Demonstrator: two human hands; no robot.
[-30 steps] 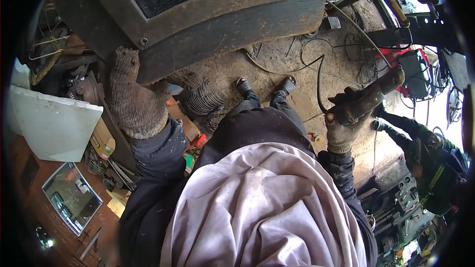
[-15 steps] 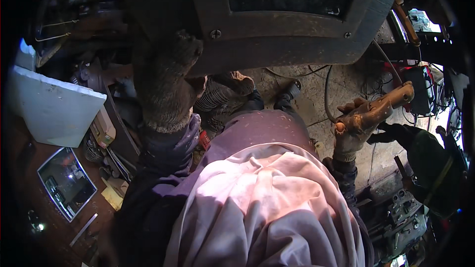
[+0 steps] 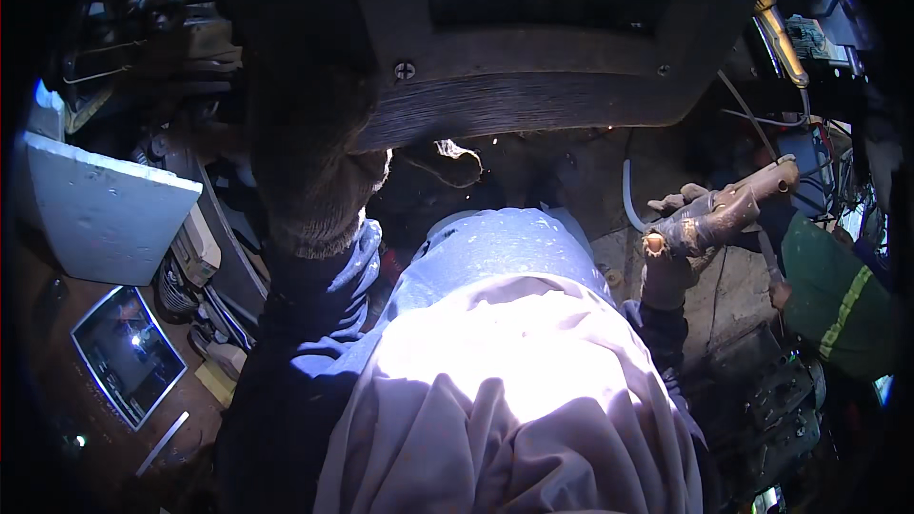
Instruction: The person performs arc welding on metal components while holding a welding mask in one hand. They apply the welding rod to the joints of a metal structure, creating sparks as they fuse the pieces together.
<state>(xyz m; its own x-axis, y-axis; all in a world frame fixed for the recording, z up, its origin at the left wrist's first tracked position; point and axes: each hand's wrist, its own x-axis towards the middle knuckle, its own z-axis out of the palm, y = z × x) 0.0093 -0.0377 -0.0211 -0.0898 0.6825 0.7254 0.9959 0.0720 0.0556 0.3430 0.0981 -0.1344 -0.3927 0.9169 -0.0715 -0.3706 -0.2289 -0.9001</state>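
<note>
At ten o'clock the gloved left hand (image 3: 333, 190) grips a dark windowed shield (image 3: 519, 100) at twelve, at three the gloved right hand (image 3: 669, 269) holds a tubular holder (image 3: 743, 202), with a white board (image 3: 109, 214) at nine.

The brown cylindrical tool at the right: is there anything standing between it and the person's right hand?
Only a dull brown fabric glove, worn on the right hand, which holds the brown cylindrical tool. Nothing else visible stands between them, though shadow hides part of the grip.
</note>
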